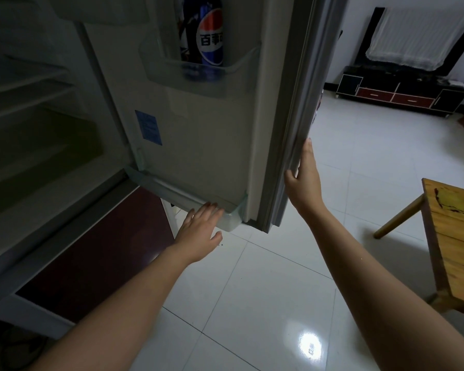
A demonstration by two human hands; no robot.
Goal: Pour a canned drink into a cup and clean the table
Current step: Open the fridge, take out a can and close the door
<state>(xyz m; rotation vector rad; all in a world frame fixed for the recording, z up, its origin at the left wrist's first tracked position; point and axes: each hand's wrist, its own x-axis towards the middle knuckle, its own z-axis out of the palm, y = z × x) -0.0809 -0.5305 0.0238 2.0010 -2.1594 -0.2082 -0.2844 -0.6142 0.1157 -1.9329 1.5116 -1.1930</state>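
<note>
A blue cola can (210, 33) with a red, white and blue logo stands upright in a clear shelf (198, 73) on the inside of the open fridge door (212, 135). My right hand (304, 174) grips the door's outer edge, thumb on the inner side and fingers behind it. My left hand (200, 231) is spread flat with its fingertips at the door's bottom clear shelf (225, 212), holding nothing. The can is well above both hands. No cup is in view.
The fridge's dark interior (38, 103) with bare shelves fills the left. A wooden table (453, 236) stands at the right edge on the white tiled floor (279, 290). A dark TV cabinet (397, 95) sits against the far wall.
</note>
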